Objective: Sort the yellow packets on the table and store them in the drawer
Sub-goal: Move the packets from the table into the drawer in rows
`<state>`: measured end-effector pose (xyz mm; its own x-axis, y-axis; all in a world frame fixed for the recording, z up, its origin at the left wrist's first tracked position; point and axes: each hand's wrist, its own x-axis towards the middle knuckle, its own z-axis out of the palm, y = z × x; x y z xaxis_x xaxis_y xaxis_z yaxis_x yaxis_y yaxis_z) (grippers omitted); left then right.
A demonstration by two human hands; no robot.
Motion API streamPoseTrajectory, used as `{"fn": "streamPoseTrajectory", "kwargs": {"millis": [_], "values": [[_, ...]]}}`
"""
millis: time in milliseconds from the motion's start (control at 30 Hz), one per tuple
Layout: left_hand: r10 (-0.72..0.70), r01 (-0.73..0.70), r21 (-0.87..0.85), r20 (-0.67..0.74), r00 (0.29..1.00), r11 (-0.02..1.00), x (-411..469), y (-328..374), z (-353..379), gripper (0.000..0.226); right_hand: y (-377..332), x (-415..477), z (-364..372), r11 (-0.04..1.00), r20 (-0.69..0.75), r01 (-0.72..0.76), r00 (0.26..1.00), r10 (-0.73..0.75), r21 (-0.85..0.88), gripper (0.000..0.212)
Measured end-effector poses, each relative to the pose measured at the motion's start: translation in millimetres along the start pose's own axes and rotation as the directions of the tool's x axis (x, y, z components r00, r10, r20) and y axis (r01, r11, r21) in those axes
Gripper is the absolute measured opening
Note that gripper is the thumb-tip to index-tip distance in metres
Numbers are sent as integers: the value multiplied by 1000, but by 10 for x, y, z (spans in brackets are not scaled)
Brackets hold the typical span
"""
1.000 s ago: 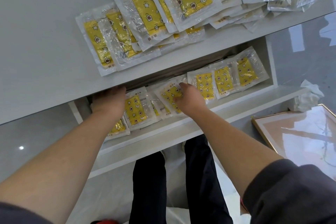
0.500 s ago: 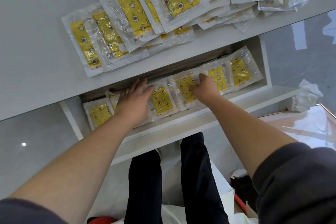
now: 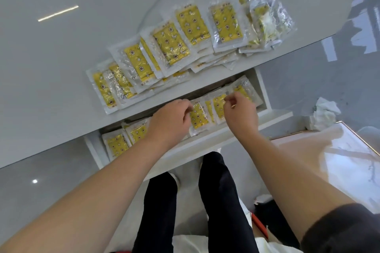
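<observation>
Holding the loose stock: the white bench carries a fanned, overlapping pile of yellow packets along its near edge, directly above the drawer.
Open drawer: the drawer stands pulled out from under the bench edge; a row of stored packets lies in it, overlapping side to side from its left end to its right.
Left hand: the left hand lies over the middle of the row with fingers curled down at the packets' far edges. I cannot tell whether it grips one or only presses.
Right hand: the right hand is over the right part of the row, thumb and forefinger pinched on the clear top margin of a stored packet.
Handling: each packet looks light, flat and limp, a yellow insert in glossy film. It is probably slippery against its neighbours, and likely to crinkle but not break.
Where to hold: a pinch on the sealed border at a short end should serve, or flat fingers to slide several together.
Packets against hands: the row runs under both hands. The pile lies near, beyond the fingertips and a level higher, touched by neither.
</observation>
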<state>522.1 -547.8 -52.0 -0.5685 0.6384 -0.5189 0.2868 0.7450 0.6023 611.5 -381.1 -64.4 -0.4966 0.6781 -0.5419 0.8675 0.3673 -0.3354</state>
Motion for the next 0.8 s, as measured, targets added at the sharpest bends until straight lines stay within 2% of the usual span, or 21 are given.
{"fn": "streamPoseTrajectory", "kwargs": {"millis": [100, 200, 400, 533, 667, 800], "values": [[66, -67, -13, -64, 996, 998, 188, 449, -210, 18, -89, 154, -438, 990, -88, 17, 996, -5, 141, 19], [65, -62, 24, -112, 992, 998, 546, 809, -301, 17, -139, 516, -781, 974, -123, 51, 992, -23, 221, 18], [-19, 65, 152, -284, 959, 986, 1527, 1321, -324, 25, -161, 1448, -1243, 977, -148, 107, 986, -80, 186, 34], [-37, 104, 234, -274, 961, 967, 2130, 1633, -331, 41, -93, 1946, -1454, 996, -65, 72, 996, -69, 53, 46], [-23, 93, 356, -197, 980, 930, 2631, 1848, -292, 55, -60, 2244, -1552, 994, -8, 100, 995, -100, -32, 61], [-42, 119, 405, -193, 980, 906, 2951, 1944, -225, 41, -67, 2383, -1536, 990, 12, 140, 990, -140, 18, 58]]}}
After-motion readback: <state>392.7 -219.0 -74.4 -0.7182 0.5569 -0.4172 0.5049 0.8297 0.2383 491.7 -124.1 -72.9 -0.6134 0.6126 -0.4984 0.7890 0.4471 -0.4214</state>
